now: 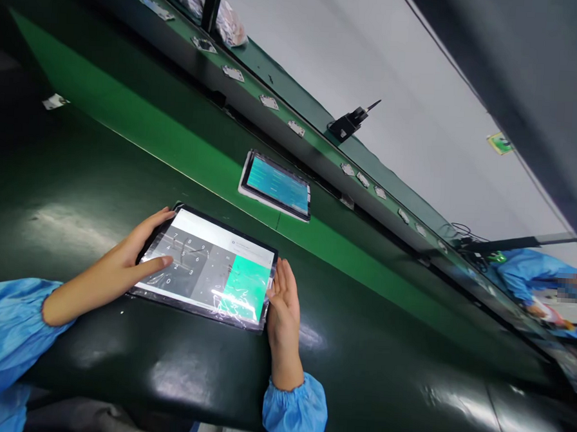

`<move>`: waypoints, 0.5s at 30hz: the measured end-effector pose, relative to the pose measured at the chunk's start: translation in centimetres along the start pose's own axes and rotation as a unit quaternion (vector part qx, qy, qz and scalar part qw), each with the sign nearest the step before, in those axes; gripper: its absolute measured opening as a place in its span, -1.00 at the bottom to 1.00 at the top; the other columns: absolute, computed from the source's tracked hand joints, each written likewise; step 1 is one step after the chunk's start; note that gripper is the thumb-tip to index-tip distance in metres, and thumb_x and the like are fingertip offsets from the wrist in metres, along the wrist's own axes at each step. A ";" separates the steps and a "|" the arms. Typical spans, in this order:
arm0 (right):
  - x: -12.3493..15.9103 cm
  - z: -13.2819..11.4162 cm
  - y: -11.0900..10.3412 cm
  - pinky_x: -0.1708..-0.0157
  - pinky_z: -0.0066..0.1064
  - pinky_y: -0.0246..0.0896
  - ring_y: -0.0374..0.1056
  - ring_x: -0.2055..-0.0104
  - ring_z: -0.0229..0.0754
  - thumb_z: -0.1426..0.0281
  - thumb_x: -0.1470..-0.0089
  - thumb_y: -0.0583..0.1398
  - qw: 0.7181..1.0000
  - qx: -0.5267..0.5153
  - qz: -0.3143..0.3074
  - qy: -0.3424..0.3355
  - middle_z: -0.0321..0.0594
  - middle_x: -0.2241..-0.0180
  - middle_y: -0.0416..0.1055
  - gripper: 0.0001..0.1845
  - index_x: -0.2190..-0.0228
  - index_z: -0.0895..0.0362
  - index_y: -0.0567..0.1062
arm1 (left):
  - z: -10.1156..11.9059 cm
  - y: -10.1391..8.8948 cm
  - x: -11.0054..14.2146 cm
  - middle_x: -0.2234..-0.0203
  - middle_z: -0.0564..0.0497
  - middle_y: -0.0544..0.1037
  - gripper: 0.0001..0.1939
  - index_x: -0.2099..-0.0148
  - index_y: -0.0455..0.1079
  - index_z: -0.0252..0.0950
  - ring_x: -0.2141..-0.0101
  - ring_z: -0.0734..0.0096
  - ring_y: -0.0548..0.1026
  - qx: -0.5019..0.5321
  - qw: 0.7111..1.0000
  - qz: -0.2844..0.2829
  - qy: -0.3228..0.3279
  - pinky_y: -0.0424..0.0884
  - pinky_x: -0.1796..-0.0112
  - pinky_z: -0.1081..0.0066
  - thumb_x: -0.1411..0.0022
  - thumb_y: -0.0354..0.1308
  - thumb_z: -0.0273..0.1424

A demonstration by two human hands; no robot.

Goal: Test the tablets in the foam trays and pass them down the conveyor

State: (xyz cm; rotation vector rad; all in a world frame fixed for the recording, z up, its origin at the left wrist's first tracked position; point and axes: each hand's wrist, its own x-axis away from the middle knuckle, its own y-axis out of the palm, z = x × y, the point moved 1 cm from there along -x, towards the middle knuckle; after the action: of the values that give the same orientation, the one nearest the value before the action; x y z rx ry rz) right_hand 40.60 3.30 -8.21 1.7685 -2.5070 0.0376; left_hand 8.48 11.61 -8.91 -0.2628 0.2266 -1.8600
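Tablet (208, 270), screen up, spans from left hand (126, 259) to right hand (284, 312) along its long axis, the hands apart, each clasping one short end.

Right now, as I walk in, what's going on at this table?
A person is holding a lit tablet by its two short edges. The left hand has its thumb over the number keypad on the screen; the right hand is at the opposite edge. Behind it, a second tablet, also lit, sits by the green strip. Another person's blue sleeve shows far off to the right.
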 end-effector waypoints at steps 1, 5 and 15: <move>0.0 0.0 0.0 -0.44 0.10 -0.14 0.03 -0.46 0.04 0.29 -0.03 0.34 1.000 -0.004 0.002 -0.001 -0.17 -0.39 0.17 -0.24 -0.26 -0.06 0.33 | 0.0 0.0 0.0 -0.45 0.16 -0.01 -0.21 -0.40 -0.04 0.21 -0.42 0.08 0.02 -0.002 1.000 0.000 0.000 -0.06 -0.39 -0.07 -0.23 0.18 0.10; 0.1 -0.1 0.1 -0.45 0.07 -0.13 0.05 -0.45 0.01 0.33 -0.03 0.33 1.000 -0.010 0.000 0.002 -0.18 -0.38 0.18 -0.26 -0.24 -0.06 0.35 | 0.1 -0.1 -0.1 -0.44 0.16 0.02 -0.22 -0.40 -0.04 0.23 -0.40 0.06 0.07 -0.016 1.000 0.003 0.001 -0.02 -0.38 -0.11 -0.23 0.17 0.10; 2.0 -1.4 1.5 -0.46 0.17 -0.37 -0.35 -0.54 0.07 0.25 -0.15 0.30 0.983 0.169 -0.037 -0.063 -0.40 -0.50 -0.27 -0.13 -0.38 -0.23 0.08 | 2.3 1.0 1.1 -0.48 0.13 -0.19 -0.21 -0.44 -0.15 0.18 -0.44 -0.01 -0.07 -0.178 0.975 0.012 0.131 0.03 -0.37 -0.13 -0.30 0.14 -0.01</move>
State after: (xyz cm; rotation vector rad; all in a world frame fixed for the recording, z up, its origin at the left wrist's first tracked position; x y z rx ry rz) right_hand 38.65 2.03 -6.63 2.0444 -2.6469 0.3815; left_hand 9.72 10.24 -6.96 -0.2556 0.7452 -1.8198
